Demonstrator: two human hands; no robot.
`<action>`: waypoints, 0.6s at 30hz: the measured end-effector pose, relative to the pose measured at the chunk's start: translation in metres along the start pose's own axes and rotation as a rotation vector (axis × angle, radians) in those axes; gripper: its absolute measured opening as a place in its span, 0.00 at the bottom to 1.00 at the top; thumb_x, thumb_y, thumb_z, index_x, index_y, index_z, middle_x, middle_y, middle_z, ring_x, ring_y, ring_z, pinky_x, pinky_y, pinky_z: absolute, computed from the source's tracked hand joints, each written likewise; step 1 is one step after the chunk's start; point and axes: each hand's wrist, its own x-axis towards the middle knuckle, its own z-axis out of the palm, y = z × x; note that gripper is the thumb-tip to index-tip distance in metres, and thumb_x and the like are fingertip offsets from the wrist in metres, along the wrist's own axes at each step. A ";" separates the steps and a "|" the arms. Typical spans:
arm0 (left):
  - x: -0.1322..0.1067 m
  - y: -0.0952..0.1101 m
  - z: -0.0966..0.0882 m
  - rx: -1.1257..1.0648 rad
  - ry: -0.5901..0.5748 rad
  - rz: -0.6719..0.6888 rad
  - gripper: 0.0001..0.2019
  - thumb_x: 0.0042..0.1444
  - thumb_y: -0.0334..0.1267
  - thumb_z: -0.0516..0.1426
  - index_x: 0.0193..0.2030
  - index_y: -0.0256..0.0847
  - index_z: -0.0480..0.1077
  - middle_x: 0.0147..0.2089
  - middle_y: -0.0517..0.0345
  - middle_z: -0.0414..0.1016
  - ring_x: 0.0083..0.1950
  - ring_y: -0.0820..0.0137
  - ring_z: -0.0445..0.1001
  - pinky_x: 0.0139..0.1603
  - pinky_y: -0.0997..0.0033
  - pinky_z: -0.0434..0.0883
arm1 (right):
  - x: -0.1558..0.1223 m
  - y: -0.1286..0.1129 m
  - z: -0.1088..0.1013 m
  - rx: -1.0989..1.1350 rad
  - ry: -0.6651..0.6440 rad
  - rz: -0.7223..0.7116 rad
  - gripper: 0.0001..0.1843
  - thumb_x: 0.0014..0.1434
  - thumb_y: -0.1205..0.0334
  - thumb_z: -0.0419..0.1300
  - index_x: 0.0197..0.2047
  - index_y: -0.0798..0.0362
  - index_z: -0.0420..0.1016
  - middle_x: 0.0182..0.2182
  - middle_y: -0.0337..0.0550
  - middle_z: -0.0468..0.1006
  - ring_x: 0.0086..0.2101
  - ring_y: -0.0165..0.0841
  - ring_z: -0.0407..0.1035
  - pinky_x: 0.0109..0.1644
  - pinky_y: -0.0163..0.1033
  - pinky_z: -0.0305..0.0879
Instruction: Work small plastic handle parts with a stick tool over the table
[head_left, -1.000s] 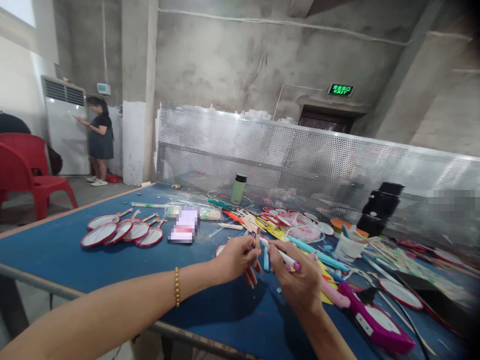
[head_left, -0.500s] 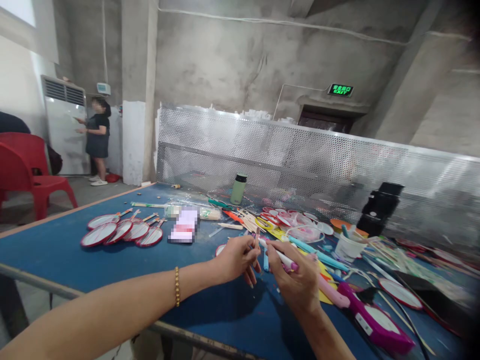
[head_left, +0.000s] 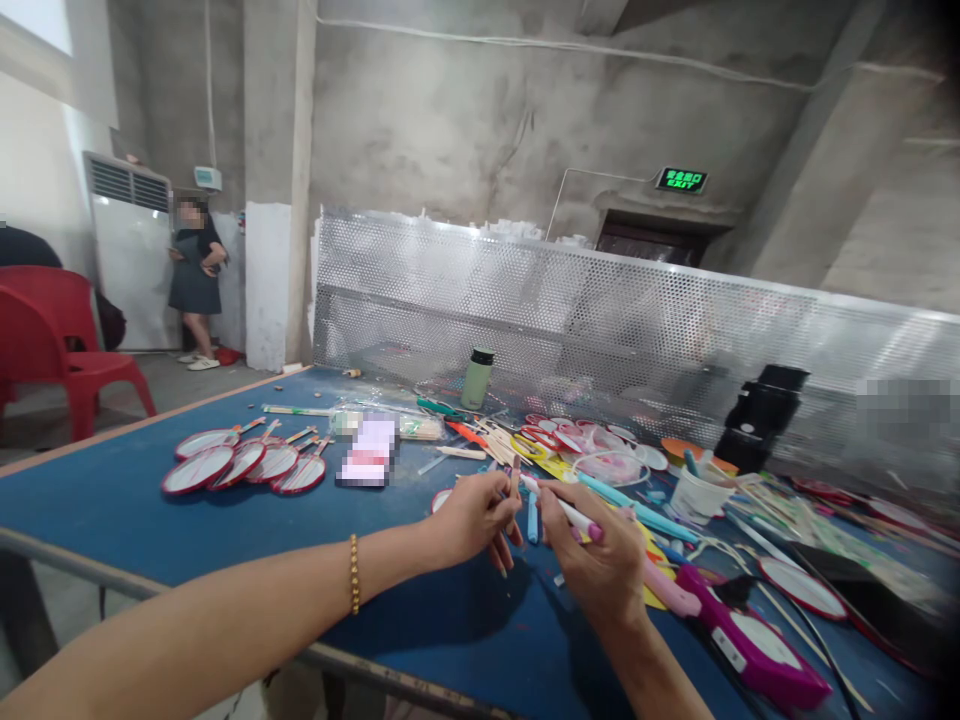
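Note:
My left hand (head_left: 469,518) is closed in a pinch on a thin wooden stick (head_left: 514,490) held upright over the blue table (head_left: 135,500). My right hand (head_left: 596,560) is wrapped round a white pen with a pink end (head_left: 566,512), its tip touching the stick near my left fingers. A gold bead bracelet (head_left: 353,572) sits on my left wrist. Both hands hover close together above the table's front middle.
A fanned row of small red-rimmed round fans (head_left: 244,463) lies at the left. More fans, sticks, pens and a white cup (head_left: 694,495) crowd the right. A green bottle (head_left: 476,378) stands before the perforated metal panel (head_left: 600,320). A person (head_left: 193,280) stands far left near red chairs (head_left: 52,345).
My hands have barely moved; the pen tip shifted slightly against the stick. The person in the background turned away from the white cabinet and folded their arms in.

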 end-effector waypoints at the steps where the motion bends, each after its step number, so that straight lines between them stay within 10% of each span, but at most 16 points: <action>1: 0.000 0.000 0.000 0.000 0.001 0.001 0.13 0.58 0.49 0.53 0.36 0.41 0.57 0.24 0.61 0.71 0.17 0.72 0.71 0.17 0.73 0.68 | 0.000 0.000 0.000 -0.006 0.004 0.000 0.06 0.61 0.64 0.58 0.36 0.52 0.77 0.27 0.39 0.79 0.25 0.30 0.73 0.33 0.34 0.69; 18: 0.002 -0.004 -0.001 -0.029 0.003 0.015 0.13 0.58 0.48 0.54 0.37 0.40 0.58 0.24 0.61 0.71 0.17 0.71 0.71 0.16 0.73 0.69 | 0.001 0.000 0.001 0.003 -0.012 -0.022 0.06 0.61 0.65 0.58 0.35 0.52 0.77 0.27 0.39 0.79 0.25 0.29 0.73 0.32 0.32 0.68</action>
